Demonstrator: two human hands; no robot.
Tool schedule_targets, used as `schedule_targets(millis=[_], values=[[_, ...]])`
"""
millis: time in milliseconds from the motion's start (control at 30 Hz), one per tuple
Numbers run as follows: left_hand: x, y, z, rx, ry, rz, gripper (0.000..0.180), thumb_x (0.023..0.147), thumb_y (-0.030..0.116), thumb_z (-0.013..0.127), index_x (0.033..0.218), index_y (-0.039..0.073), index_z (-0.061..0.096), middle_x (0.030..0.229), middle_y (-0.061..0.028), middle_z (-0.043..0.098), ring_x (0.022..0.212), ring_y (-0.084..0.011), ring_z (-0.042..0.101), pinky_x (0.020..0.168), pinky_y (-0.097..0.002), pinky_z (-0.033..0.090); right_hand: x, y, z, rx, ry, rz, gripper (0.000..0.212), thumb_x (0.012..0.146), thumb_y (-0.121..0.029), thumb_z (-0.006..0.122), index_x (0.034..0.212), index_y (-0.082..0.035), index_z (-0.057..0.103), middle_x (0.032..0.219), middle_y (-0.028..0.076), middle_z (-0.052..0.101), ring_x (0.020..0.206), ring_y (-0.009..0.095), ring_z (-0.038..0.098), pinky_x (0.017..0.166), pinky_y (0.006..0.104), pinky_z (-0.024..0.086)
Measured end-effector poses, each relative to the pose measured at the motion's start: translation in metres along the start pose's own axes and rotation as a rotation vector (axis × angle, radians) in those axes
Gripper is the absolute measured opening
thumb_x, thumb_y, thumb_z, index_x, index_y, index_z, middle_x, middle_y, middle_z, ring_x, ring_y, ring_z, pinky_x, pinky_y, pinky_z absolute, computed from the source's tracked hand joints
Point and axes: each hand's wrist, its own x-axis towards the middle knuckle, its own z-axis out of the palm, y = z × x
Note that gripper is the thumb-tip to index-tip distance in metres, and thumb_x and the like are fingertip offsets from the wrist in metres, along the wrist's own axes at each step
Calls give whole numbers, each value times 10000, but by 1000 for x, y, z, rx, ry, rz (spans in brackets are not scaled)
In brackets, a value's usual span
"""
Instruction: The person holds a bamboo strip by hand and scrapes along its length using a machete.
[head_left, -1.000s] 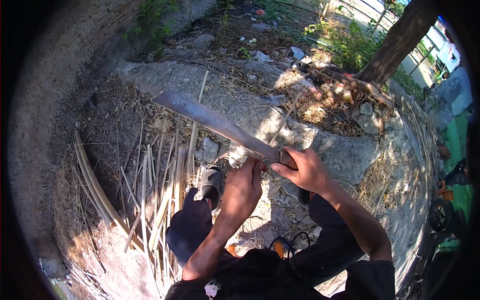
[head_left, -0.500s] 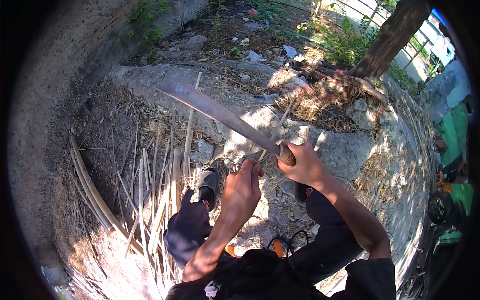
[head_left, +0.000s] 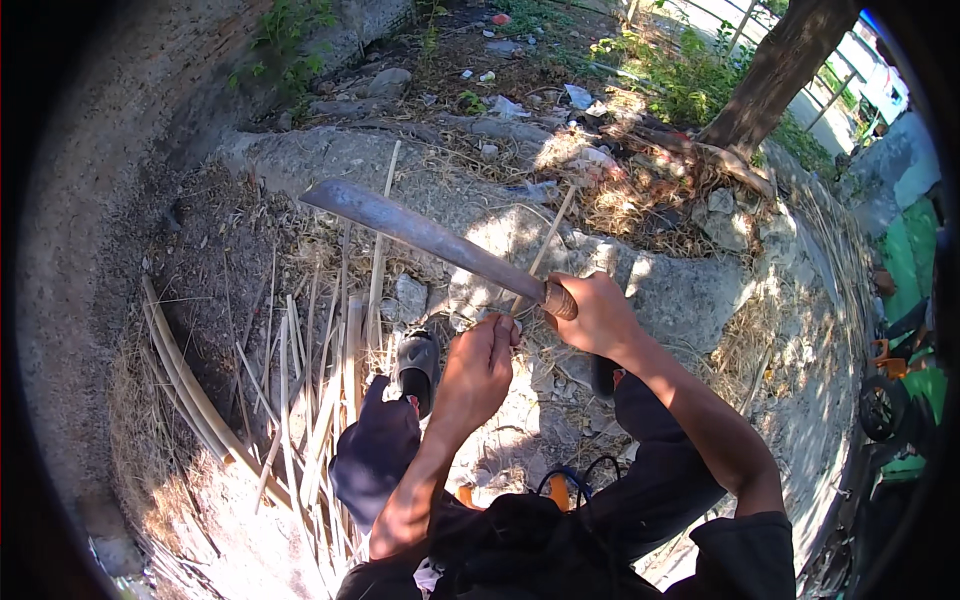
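Splitting a thin stick with a machete

My right hand (head_left: 598, 315) gripped the machete (head_left: 430, 237), its blade raised leftward over the ground; my left hand (head_left: 480, 372) pinched the thin stick (head_left: 545, 243) just beneath it.

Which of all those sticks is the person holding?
The thin pale stick slanting up from the left hand, crossing under the long knife held by the right hand. The other sticks lie loose on the ground, left of the foot.
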Motion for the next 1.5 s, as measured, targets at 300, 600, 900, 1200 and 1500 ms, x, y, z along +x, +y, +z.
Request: schedule_targets(millis=[300,600,900,1200,1500], values=[[-3,10,-11,-38,-31,-58,272,1116,144,494,939,-39,591,700,-171,564,594,-219,492,598,-396,425,9,-4,-7,-49,133,-76,281,807,-199,786,1053,-74,733,679,193,682,657,404,714,595,470,587],[-4,-8,-3,-5,59,76,305,1123,193,479,919,2,602,660,-114,530,590,-183,482,589,-377,403,8,-10,-8,-72,50,-49,212,831,-185,747,1012,-77,729,698,180,695,690,424,713,633,512,586],[-3,-3,-2,22,9,-13,294,1109,175,484,928,-20,607,734,-229,592,624,-338,601,635,-441,472,2,5,6,-47,201,-117,177,803,-165,763,951,-74,729,685,167,691,675,404,713,629,494,581],[-5,-6,3,75,-50,-21,300,1118,193,483,924,-6,596,670,-158,523,604,-265,521,609,-421,429,7,25,-6,-20,189,7,151,789,-164,768,880,-72,691,675,167,678,662,417,701,599,493,558],[-7,-12,7,80,-98,-18,325,1136,216,471,903,13,571,652,-62,433,625,-150,411,596,-371,394,14,64,-19,-8,221,47,138,817,-149,747,866,-48,668,694,195,676,694,420,702,620,488,555]])
